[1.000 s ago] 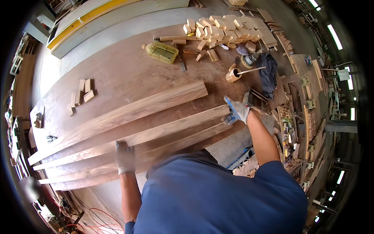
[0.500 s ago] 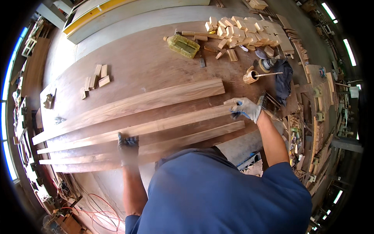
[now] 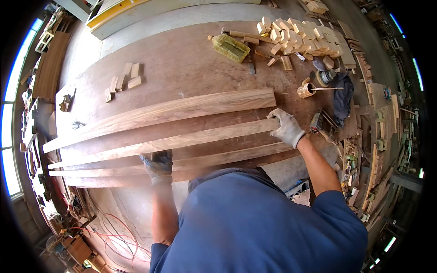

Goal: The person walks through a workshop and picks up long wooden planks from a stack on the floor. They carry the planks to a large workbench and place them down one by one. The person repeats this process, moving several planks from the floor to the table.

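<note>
While the right hand (image 3: 287, 128) clasps a board (image 3: 214, 133), the left hand (image 3: 158, 165) half-curled at its near edge, hold unclear, brown tabletop (image 3: 177, 68) and grey floor (image 3: 182, 17) stretch beyond it.

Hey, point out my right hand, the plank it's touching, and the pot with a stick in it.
Right hand (image 3: 288, 128): head view, back of the glove.
Plank (image 3: 195, 139): head view, middle of its long face.
Pot (image 3: 303, 92): head view, outer wall.
</note>
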Tool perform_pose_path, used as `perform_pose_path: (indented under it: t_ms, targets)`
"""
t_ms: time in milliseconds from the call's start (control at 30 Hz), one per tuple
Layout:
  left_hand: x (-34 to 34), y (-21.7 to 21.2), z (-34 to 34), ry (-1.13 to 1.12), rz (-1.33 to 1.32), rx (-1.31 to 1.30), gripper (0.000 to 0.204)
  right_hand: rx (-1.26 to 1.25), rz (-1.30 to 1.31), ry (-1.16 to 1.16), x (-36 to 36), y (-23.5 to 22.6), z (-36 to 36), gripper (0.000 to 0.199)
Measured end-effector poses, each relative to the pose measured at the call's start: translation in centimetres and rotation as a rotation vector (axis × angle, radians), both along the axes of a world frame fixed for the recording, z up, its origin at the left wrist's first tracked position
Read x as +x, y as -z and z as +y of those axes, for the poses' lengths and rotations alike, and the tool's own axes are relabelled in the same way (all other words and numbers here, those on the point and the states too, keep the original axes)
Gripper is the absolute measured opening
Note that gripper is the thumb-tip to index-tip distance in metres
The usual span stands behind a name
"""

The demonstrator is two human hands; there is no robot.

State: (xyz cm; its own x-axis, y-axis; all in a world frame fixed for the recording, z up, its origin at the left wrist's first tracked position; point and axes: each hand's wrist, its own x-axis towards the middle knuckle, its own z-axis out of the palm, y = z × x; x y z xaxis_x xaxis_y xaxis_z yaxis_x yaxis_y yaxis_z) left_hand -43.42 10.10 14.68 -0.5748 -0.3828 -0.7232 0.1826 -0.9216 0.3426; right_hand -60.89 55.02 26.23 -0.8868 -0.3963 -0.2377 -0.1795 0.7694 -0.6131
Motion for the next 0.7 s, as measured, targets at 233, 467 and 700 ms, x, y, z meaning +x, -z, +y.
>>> perform_pose_path:
  t_ms: [233,467,700]
  targets:
    - [-1.6,-0.9,1.5,-0.076,-0.037,0.071,0.076,-0.084,0.173,-0.082,0.1,2.8,1.5,0.042]
    - [-0.5,-1.1,2.1,-0.082,0.217,0.041,0.07,0.0,0.156,-0.157,0.7,5.4,1.9,0.05]
    - [-0.2,0.8,2.6,-0.049,0.131,0.102,0.08,0.107,0.069,-0.205,0.8,6.6,2.6,0.062]
